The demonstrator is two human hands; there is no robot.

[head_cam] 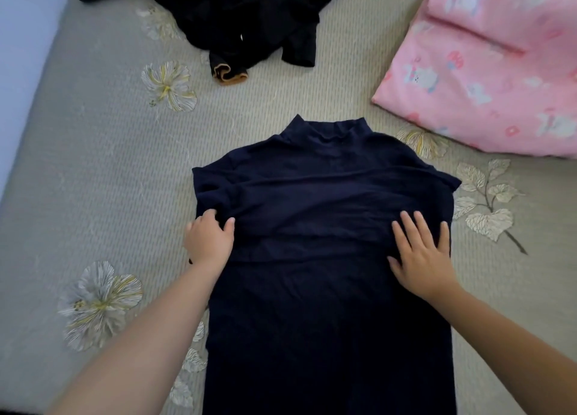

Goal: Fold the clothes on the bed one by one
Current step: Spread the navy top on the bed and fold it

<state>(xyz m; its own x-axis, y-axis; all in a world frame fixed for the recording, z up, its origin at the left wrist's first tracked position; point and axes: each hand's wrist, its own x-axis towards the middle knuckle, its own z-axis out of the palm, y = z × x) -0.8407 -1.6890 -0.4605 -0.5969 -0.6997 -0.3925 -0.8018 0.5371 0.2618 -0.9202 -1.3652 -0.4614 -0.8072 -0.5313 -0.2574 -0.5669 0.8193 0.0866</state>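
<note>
Two hands on one navy mock-neck top (327, 227), laid flat mid-bed (93, 165), collar far, sleeves folded across the chest. Left hand (209, 239) pinches cloth at the left edge; right hand (421, 255) lies open, palm flat, holding nothing. Advice: smooth the sleeve band outward, keep side edges straight before folding the hem up. Black clothes (249, 24) wait far; pink fabric (484, 65) far right.

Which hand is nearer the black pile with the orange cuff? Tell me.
Left. The left hand grips the navy top's left edge, almost straight below the black pile. The right hand lies flat on the top's right side, further from it.
</note>
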